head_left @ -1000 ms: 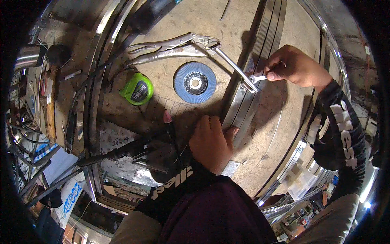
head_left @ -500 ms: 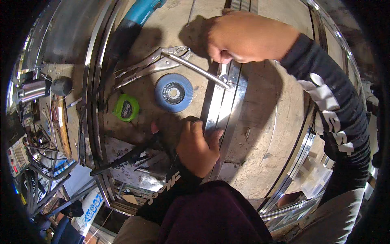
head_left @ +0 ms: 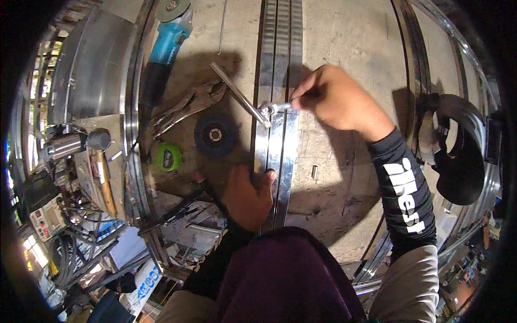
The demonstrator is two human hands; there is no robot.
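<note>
A long metal bar with lengthwise grooves (head_left: 276, 172) runs away from me. My left hand (head_left: 245, 199) is closed on its left side near me, thumb laid on top; the fingertips are hidden in shadow. Right of the bar, my right hand (head_left: 339, 102) pinches the end of a small spanner (head_left: 281, 107). The spanner's head sits over the bar, beside the lower end of a slim steel rod (head_left: 237, 90). That rod slants up to the left, across the tip of a pair of locking pliers (head_left: 188, 107).
Left of the bar lie a flap disc (head_left: 215, 134), a green tape measure (head_left: 168, 157) and a blue angle grinder (head_left: 171, 43). A hammer (head_left: 102, 172) lies outside the left frame rail (head_left: 129, 124). At the right is a dark curved visor (head_left: 458, 151).
My right hand has swung from the bar's far part to its right side, turning the spanner from pointing away to pointing right. The left hand stays on the bar. The view has shifted.
</note>
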